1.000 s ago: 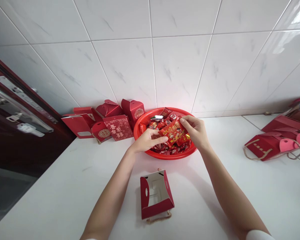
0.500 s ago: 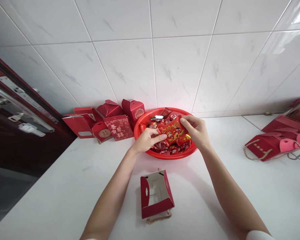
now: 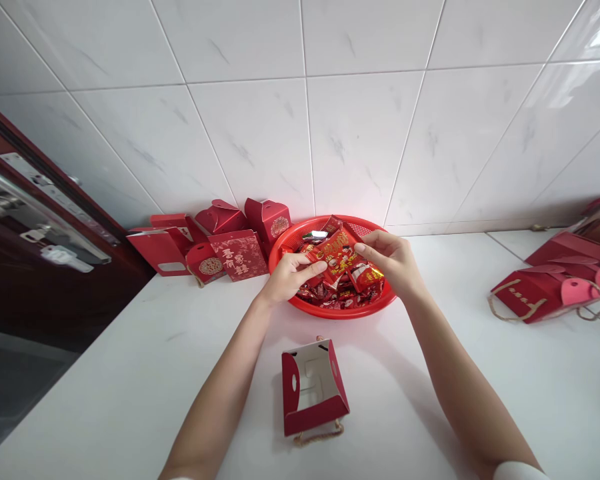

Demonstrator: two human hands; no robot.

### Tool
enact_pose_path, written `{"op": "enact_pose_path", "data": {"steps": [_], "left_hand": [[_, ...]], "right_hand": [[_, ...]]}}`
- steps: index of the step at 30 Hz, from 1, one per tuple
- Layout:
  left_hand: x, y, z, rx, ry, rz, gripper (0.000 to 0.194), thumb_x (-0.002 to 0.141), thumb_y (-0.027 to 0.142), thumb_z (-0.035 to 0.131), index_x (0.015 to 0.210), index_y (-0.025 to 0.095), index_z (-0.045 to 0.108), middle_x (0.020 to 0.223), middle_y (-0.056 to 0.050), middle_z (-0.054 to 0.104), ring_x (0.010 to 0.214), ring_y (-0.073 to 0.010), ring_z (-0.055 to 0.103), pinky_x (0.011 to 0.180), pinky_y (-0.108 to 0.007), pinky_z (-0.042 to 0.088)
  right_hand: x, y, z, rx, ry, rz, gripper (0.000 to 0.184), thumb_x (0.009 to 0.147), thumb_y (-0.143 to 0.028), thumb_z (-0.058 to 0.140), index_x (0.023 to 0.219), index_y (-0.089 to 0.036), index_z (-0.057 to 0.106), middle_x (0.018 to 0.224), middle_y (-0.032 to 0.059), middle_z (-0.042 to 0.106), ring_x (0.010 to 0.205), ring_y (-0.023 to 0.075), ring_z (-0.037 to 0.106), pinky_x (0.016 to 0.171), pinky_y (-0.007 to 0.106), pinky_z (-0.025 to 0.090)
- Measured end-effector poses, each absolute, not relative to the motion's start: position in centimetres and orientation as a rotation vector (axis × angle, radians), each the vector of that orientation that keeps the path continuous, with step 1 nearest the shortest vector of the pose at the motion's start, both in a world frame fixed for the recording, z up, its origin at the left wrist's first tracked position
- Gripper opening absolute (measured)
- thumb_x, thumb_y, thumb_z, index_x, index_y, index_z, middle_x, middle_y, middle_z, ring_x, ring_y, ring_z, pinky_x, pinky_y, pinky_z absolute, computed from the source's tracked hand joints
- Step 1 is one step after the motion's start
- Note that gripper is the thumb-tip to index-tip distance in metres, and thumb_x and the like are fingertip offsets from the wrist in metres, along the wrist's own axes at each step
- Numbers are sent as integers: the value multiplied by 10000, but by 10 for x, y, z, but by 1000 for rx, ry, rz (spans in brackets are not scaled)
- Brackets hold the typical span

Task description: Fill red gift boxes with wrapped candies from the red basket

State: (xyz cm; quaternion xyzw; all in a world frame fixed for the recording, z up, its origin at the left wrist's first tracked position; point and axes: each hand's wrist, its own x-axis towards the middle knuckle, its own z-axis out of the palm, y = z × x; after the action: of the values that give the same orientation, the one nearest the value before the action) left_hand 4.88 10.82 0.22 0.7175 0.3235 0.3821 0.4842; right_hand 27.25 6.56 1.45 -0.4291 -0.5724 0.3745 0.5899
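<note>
Between my two hands is a red candy packet (image 3: 336, 253) with gold print and small cartoon figures, held above the basket. My left hand (image 3: 293, 275) pinches its left edge between thumb and fingers. On the packet's right edge, my right hand (image 3: 387, 259) has its thumb and forefinger closed. Below lies an oval red plastic basket (image 3: 325, 313) filled with wrapped candies (image 3: 363, 293), mostly red, partly hidden by the packet and hands. Closer to me stands an open dark red gift box (image 3: 314, 420) with a white inside and a twine handle.
Several red gift boxes and cards (image 3: 240, 257) lean against the tiled wall (image 3: 250, 140) at left. More red boxes with twine handles (image 3: 535, 293) sit at the right on the white counter (image 3: 210, 387). A dark red door (image 3: 30, 280) with keys borders the left.
The packet has tilted, its right side rising, and shifted slightly left along with both hands. More of the candies beneath it show. The open box stays in place.
</note>
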Motion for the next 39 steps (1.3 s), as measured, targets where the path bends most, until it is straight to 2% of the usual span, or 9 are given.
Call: {"op": "enact_pose_path", "data": {"steps": [3, 7, 12, 21, 24, 28, 33, 36, 39], "left_hand": [[46, 110, 1, 1748, 816, 865, 526, 782, 669, 765, 782, 146, 811, 819, -82, 794, 801, -240, 709, 777, -343, 563], [34, 112, 8, 1885, 854, 763, 509, 832, 646, 725, 917, 155, 825, 962, -93, 812, 914, -265, 723, 861, -358, 569], [15, 116, 12, 2120, 1193, 784, 360, 870, 497, 692, 1039, 210, 828, 1127, -80, 807, 1082, -296, 710, 983, -361, 534], [18, 128, 7, 2237, 1260, 239, 280, 742, 314, 735, 981, 208, 835, 1051, -76, 824, 978, -289, 745, 831, -307, 538], [24, 137, 9, 2288, 1220, -33, 340, 689, 349, 780, 998, 216, 833, 1047, -67, 823, 949, -268, 743, 772, -273, 515], [36, 149, 10, 2351, 1150, -221, 458, 599, 394, 847, 1026, 226, 829, 1009, -66, 820, 917, -266, 734, 713, -256, 496], [55, 155, 1, 2399, 1132, -315, 552, 547, 333, 865, 1091, 256, 807, 819, -14, 785, 788, -242, 709, 664, -260, 465], [64, 156, -7, 2414, 1130, -311, 377, 579, 293, 832, 950, 236, 804, 745, -12, 751, 736, -239, 682, 636, -272, 439], [68, 157, -11, 2412, 1125, -263, 173, 703, 287, 727, 854, 217, 773, 805, -35, 764, 758, -234, 678, 661, -280, 437]], "right_hand": [[272, 66, 16, -974, -1298, 901, 416, 723, -587, 844, 712, -214, 661, 687, 13, 654, 642, 168, 603, 609, 306, 521], [273, 67, 16, -1046, -1243, 855, 393, 729, -584, 815, 691, -222, 669, 676, 25, 655, 637, 174, 596, 567, 297, 499], [277, 72, 10, -1142, -1221, 715, 307, 748, -506, 759, 687, -212, 693, 662, 25, 655, 636, 177, 594, 563, 300, 480], [279, 83, -5, -1204, -1189, 639, 267, 742, -460, 715, 717, -194, 715, 672, 26, 674, 629, 179, 597, 570, 305, 480], [281, 86, -10, -1220, -1180, 649, 282, 733, -470, 716, 725, -188, 710, 673, 30, 675, 636, 183, 600, 571, 305, 477], [282, 89, -15, -1233, -1195, 662, 299, 743, -486, 712, 726, -189, 687, 671, 29, 666, 641, 182, 595, 570, 300, 467], [282, 89, -15, -1233, -1190, 677, 281, 733, -467, 726, 720, -188, 690, 686, 35, 680, 662, 190, 618, 590, 304, 480], [281, 89, -15, -1240, -1176, 693, 271, 722, -457, 733, 715, -189, 693, 677, 32, 682, 662, 195, 625, 614, 318, 491], [281, 89, -14, -1242, -1183, 696, 269, 720, -458, 729, 708, -192, 691, 669, 30, 679, 664, 198, 624, 624, 324, 488]]}}
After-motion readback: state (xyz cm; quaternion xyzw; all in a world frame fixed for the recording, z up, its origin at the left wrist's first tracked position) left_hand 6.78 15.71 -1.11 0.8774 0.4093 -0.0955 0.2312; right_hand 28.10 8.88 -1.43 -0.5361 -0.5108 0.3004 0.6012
